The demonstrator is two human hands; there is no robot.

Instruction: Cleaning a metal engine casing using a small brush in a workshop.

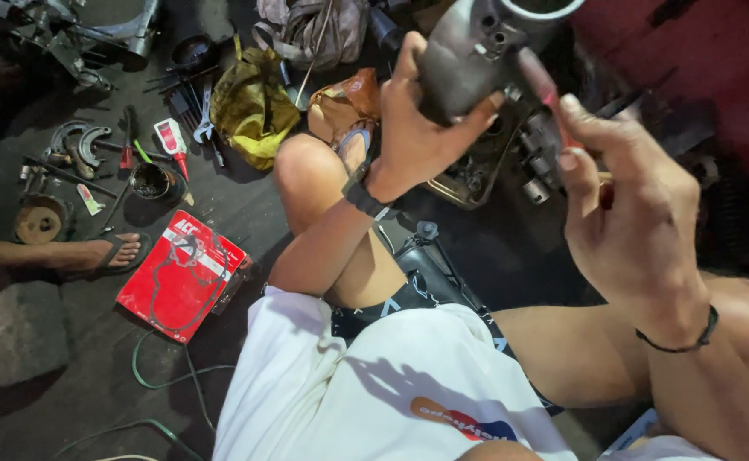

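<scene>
The left hand (413, 128) is clamped around a grey metal engine part (477, 51), thumb on the near side and fingers wrapped behind it, holding it up in the air above the person's bent knee (306, 171). The part has a round open bore at its top edge and small holes in its side. The right hand (630, 213), just right of the engine part, has its grip closed on a red-handled tool (538, 81); the forefinger stretches along the handle and the tool's upper end touches the side of the engine part. A dark band sits on each wrist.

Below the engine part, on the floor (41, 341), lies a dark engine block (511, 158) with short round studs. Left of the engine part, past the knee, a brown pouch (344, 102) lies beside a crumpled yellow cloth (250, 107). Further left are spanners (202, 111), a small dark bowl (152, 181), curved brake shoes (80, 145) and a round drum (40, 224). Well down-left of the engine part a red flat packet (182, 277) holding a gasket rests on the floor, with a green cable (157, 376) curling near it. Another person's sandalled foot (105, 253) reaches in from the left edge, beside the packet.
</scene>
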